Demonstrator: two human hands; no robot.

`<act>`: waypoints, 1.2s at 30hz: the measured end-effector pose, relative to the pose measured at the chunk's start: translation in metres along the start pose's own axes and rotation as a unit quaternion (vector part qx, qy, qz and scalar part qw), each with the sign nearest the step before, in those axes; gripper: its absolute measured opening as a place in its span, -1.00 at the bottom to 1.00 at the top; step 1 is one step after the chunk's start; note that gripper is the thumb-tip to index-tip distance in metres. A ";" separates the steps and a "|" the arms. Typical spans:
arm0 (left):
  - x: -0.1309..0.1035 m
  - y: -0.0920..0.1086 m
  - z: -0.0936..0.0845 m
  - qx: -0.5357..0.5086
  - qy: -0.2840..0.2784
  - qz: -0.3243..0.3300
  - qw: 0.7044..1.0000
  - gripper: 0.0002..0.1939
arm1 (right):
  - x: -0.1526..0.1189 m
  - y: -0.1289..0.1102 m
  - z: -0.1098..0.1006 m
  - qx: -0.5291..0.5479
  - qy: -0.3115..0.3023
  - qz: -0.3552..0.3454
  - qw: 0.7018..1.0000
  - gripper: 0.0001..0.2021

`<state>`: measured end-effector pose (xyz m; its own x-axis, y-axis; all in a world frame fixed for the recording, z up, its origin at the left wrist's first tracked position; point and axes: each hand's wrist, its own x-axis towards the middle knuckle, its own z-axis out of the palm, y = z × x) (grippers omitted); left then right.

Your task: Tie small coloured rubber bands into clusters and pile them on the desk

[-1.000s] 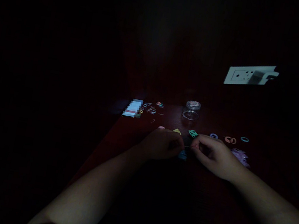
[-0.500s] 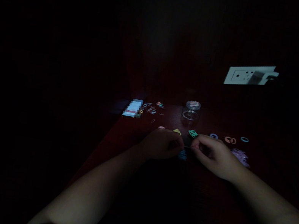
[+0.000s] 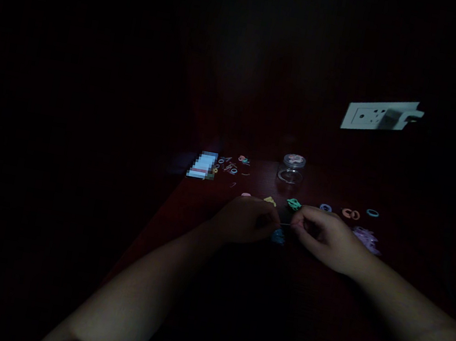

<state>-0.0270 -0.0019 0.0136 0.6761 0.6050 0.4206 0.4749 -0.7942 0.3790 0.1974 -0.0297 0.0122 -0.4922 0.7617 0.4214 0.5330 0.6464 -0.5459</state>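
Between my two hands runs a thin, pale elastic band point(image 3: 285, 224), drawn taut and nearly level. My left hand point(image 3: 248, 220) pinches one end of it, and my right hand point(image 3: 328, 238) pinches the other. Just below the gap lies a small pile of blue bands point(image 3: 278, 236). Beyond my fingers sit a green bunch of bands point(image 3: 293, 204) and a yellow one point(image 3: 269, 201), the latter partly behind my left hand. A pink piece point(image 3: 246, 196) peeks out over that hand. Beside my right wrist is a heap of lilac bands point(image 3: 366, 240).
A clear lidded jar point(image 3: 291, 170) stands farther back. Left of it are scattered loose bands point(image 3: 229, 166) and a lit phone point(image 3: 202, 165). Purple point(image 3: 326, 208), orange point(image 3: 350, 214) and teal bands point(image 3: 373, 212) lie to the right. A wall socket point(image 3: 379, 116) holds a plug. Surroundings are very dark.
Both hands stay almost in place, still holding the band stretched between them. The band looks slightly straighter than before.
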 end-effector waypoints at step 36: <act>0.000 -0.001 -0.002 0.002 0.005 0.005 1.000 -0.92 | -0.001 0.005 0.001 -0.002 -0.009 0.001 1.000 -0.90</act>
<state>-0.0285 -0.0006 0.0145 0.6753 0.5981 0.4317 0.4706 -0.8000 0.3722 0.1996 -0.0273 0.0081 -0.5030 0.7626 0.4067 0.5372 0.6445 -0.5441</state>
